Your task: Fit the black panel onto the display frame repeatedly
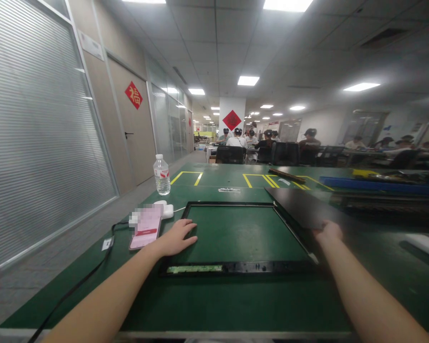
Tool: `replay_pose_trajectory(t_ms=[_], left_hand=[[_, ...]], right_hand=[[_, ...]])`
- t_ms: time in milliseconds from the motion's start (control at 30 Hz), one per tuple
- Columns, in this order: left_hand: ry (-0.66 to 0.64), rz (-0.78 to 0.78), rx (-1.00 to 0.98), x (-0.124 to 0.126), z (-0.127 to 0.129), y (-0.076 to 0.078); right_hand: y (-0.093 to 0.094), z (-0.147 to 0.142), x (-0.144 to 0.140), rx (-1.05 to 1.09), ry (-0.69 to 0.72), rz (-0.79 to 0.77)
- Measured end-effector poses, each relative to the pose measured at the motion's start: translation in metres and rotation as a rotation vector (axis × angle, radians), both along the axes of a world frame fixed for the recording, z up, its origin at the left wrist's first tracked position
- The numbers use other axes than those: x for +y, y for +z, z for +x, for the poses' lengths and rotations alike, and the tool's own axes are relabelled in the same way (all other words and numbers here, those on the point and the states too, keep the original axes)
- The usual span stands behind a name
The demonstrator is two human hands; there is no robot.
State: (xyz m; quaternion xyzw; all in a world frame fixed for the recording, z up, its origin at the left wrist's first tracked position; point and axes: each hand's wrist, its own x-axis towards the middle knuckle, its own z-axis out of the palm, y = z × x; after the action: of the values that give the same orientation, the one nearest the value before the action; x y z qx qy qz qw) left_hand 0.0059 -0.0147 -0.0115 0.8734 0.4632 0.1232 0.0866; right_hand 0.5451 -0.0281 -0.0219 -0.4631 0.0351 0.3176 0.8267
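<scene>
A black rectangular frame [232, 205] lies flat on the green table [232, 305], with a green circuit strip [195, 269] in its near side. My left hand [178, 237] rests over the frame's left side, its fingers stretched out and slightly apart. At the frame's right, my right hand [329, 232] grips the near edge of a dark flat panel [300, 205]. The panel is tilted above the table and its right part is blurred. Most of my right fingers are hidden beneath it.
Left of the frame are a phone [147, 228], a white charger [165, 209] with cable and a water bottle [162, 175]. Blue strips [375, 185] and a dark bar [286, 175] lie toward the back right. Several people sit at farther tables.
</scene>
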Motion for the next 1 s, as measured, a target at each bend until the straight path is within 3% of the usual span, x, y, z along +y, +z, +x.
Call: replay_pose_trajectory(t_ms=[133,1000], left_hand=[[-0.008,0.014,-0.003,0.001,-0.001,-0.001],[0.019,0.025,0.036,-0.005,0.006,0.010]], right_hand=[[0.003,0.000,-0.002,0.029,-0.103,-0.119],[0.018,-0.012,-0.010,0.035,0.033,-0.059]])
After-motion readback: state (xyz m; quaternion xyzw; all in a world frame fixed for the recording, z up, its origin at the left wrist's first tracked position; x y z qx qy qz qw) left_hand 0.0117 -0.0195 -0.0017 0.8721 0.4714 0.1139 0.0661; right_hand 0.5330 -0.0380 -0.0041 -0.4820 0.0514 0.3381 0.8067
